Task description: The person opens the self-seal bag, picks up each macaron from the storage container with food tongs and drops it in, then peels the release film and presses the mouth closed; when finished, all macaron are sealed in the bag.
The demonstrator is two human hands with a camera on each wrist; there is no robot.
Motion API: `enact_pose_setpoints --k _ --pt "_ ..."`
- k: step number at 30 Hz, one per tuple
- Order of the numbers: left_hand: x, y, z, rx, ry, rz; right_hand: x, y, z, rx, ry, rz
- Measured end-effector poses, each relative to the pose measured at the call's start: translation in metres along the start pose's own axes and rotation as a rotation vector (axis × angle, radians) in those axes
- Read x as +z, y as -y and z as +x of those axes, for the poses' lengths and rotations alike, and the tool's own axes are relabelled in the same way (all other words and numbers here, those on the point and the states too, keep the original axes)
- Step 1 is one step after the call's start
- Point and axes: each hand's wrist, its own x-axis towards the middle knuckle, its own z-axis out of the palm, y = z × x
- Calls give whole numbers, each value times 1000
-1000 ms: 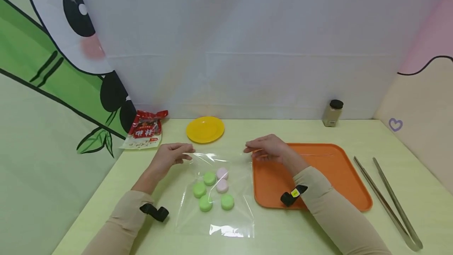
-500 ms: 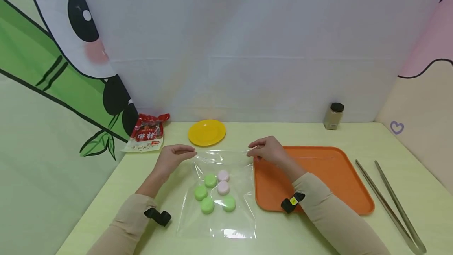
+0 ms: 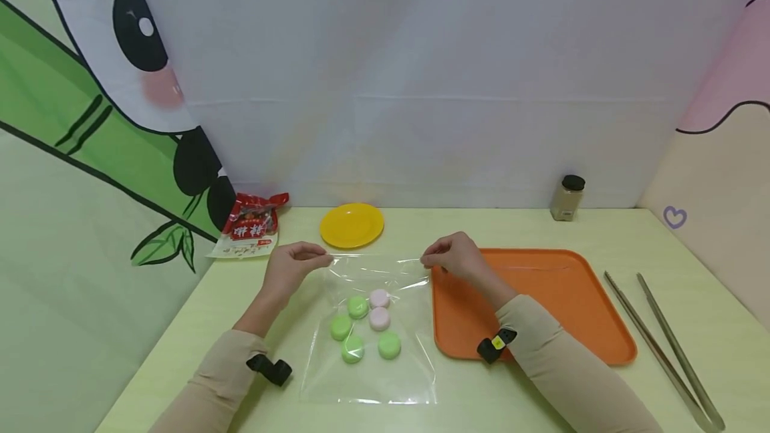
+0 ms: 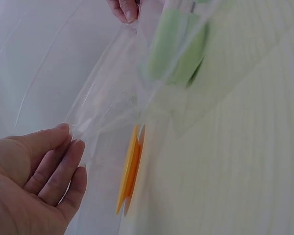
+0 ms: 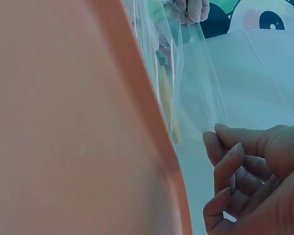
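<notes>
My left hand [image 3: 293, 271] pinches the far left corner of a clear plastic sheet [image 3: 409, 366] between thumb and fingers. At the far right corner my right hand [image 3: 458, 258] pinches the same sheet. Its far edge is lifted and drawn taut between both hands; the near part lies low over the table. Whether it is a single layer or a bag, I cannot tell. Through it show several green macarons [image 3: 352, 349] and two pale pink macarons [image 3: 379, 319]. In the left wrist view a green macaron [image 4: 174, 46] is seen behind the plastic.
An orange tray [image 3: 559, 326] lies right of the plastic, partly under my right forearm. Metal tongs [image 3: 668, 346] lie further right. A yellow plate [image 3: 351, 226], a red food packet [image 3: 249, 224] and a black-lidded jar [image 3: 567, 198] stand along the back of the table [image 3: 271, 399].
Both hands have lifted the plastic's far edge a little and pulled it straighter. Over the last half second almost nothing moved. The macarons stay in place.
</notes>
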Motion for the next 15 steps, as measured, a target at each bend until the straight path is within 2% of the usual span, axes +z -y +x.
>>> enact_pose_setpoints --k 9,15 --pt "1 0 -1 28 -57 18 1 -3 3 2 -44 -57" --pt "4 3 -1 41 -81 -29 1 -4 2 -21 16 26"
